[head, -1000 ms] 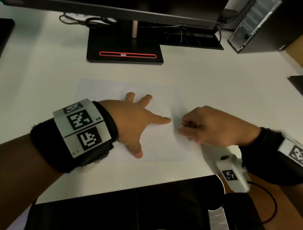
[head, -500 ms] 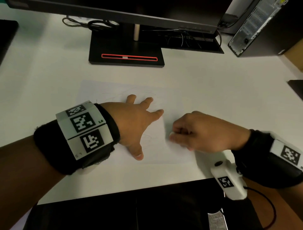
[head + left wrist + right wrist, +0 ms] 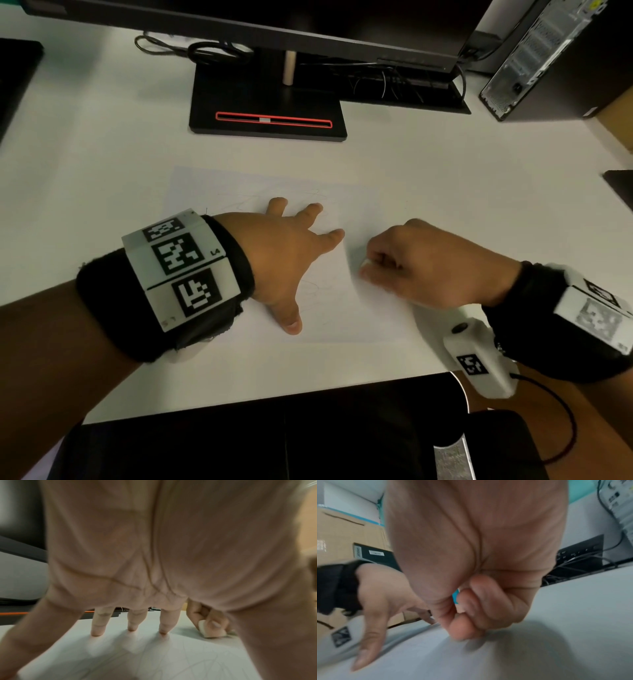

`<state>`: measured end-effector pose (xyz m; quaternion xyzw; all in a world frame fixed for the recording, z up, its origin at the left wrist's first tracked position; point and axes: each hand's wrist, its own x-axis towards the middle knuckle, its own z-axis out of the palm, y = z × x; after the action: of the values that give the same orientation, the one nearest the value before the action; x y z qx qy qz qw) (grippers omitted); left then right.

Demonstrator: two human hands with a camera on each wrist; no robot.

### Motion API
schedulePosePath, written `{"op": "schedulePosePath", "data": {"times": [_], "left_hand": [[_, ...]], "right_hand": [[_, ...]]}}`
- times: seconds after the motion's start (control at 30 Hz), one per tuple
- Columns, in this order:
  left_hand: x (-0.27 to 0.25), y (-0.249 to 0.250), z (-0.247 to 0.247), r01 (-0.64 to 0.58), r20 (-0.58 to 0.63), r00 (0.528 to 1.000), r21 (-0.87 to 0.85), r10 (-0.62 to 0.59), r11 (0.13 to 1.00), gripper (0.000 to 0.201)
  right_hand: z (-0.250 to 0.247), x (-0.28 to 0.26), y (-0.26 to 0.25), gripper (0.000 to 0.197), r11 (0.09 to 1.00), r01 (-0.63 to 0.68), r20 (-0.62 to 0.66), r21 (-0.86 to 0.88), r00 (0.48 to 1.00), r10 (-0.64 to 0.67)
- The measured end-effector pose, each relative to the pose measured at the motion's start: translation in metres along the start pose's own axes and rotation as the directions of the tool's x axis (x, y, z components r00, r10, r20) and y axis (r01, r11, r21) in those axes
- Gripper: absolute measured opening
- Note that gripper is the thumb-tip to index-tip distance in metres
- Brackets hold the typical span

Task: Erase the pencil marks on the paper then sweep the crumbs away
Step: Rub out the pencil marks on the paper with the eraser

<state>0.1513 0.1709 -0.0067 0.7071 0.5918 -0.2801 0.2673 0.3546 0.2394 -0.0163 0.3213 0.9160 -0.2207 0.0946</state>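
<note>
Your left hand (image 3: 284,260) lies flat with fingers spread, pressing the paper (image 3: 329,308) onto the white desk (image 3: 102,154). Your right hand (image 3: 428,267) sits just beside it, fingers curled tight around a small white eraser (image 3: 208,631), its lower end touching the sheet. Faint pencil marks (image 3: 197,660) show near the left palm. Monitor stand (image 3: 267,109) stands well behind the sheet

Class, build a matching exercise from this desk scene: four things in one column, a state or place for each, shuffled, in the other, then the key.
Things
1. left hand
2. right hand
3. eraser
4. monitor base

States or places
A. pinched against the paper
B. fingers spread, pressing the sheet flat
C. fingers curled in a tight grip
D. beyond the sheet, marked with a red outline

Pairs: 1-B, 2-C, 3-A, 4-D
</note>
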Motion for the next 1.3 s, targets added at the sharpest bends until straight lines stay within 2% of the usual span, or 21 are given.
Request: {"op": "schedulePosePath", "data": {"times": [0.1,0.2,0.27,0.33,0.4,0.47,0.53,0.63,0.7,0.77,0.83,0.9,0.97,1.03,1.1,1.2,1.3], "left_hand": [[0.000,0.000,0.001,0.001,0.001,1.000,-0.005,-0.001,1.000,0.133],[0.000,0.000,0.001,0.003,0.001,1.000,-0.011,-0.003,1.000,0.132],[0.000,0.000,0.000,0.003,0.002,1.000,-0.011,-0.003,1.000,0.132],[0.000,0.000,0.000,0.002,0.003,1.000,-0.011,-0.002,1.000,0.132],[-0.001,0.000,0.000,0.002,0.001,1.000,-0.010,-0.001,1.000,0.132],[-0.001,0.000,0.000,-0.001,-0.004,1.000,-0.006,0.001,1.000,0.132],[0.000,0.000,0.000,-0.003,-0.007,1.000,-0.008,0.003,1.000,0.131],[-0.001,0.000,0.001,-0.007,-0.009,1.000,-0.010,0.007,1.000,0.132],[-0.001,-0.001,0.001,-0.008,-0.011,1.000,-0.012,0.008,1.000,0.132],[-0.001,-0.002,0.001,-0.008,-0.012,1.000,-0.012,0.008,1.000,0.131],[-0.001,-0.002,0.001,-0.008,-0.015,1.000,-0.016,0.008,1.000,0.131],[0.000,-0.002,0.002,-0.008,-0.016,1.000,-0.021,0.008,1.000,0.132],[-0.001,-0.002,0.001,-0.010,-0.016,1.000,-0.023,0.010,1.000,0.132],[-0.001,-0.002,0.001,-0.011,-0.015,1.000,-0.023,0.010,1.000,0.131],[-0.002,-0.001,0.001,-0.011,-0.013,1.000,-0.025,0.010,1.000,0.131],[-0.001,-0.001,0.001,-0.013,-0.018,1.000,-0.030,0.013,0.999,0.132],[-0.001,-0.001,0.001,-0.010,-0.017,1.000,-0.033,0.010,0.999,0.131]], "right_hand": [[-0.001,-0.005,0.002,0.039,0.999,-0.007,0.062,0.035,0.998,0.005],[-0.009,-0.004,0.010,0.038,0.996,-0.090,-0.020,0.016,0.996,0.090],[-0.003,-0.004,0.005,0.038,0.999,-0.046,-0.017,0.002,0.999,0.046],[0.001,-0.006,-0.001,0.039,1.000,-0.010,0.058,0.025,0.998,0.008],[-0.005,-0.005,0.006,0.040,0.998,-0.056,0.088,0.042,0.995,0.052],[-0.013,-0.002,0.013,0.039,0.993,-0.115,0.043,0.028,0.993,0.114],[-0.011,0.001,0.010,0.038,0.996,-0.085,0.008,-0.007,0.996,0.085],[0.000,0.001,-0.006,0.039,1.000,0.009,0.090,0.013,0.996,-0.010],[-0.005,0.004,-0.001,0.039,0.999,-0.031,0.099,0.031,0.995,0.028],[-0.011,0.008,0.005,0.039,0.996,-0.084,0.031,0.006,0.996,0.084],[-0.008,0.009,0.002,0.039,0.998,-0.052,-0.001,-0.025,0.999,0.052],[-0.001,0.007,-0.007,0.039,1.000,0.007,0.063,-0.010,0.998,-0.006],[-0.003,0.007,-0.004,0.038,0.999,-0.032,0.118,0.038,0.993,0.028],[-0.010,0.010,0.005,0.037,0.996,-0.084,0.066,0.032,0.994,0.081],[-0.008,0.011,0.005,0.037,0.999,-0.040,0.006,-0.003,0.999,0.040],[0.003,0.007,-0.008,0.040,0.996,0.090,0.090,0.008,0.992,-0.090],[-0.007,0.012,0.003,0.039,1.000,0.030,0.072,0.000,0.997,-0.030]]}}
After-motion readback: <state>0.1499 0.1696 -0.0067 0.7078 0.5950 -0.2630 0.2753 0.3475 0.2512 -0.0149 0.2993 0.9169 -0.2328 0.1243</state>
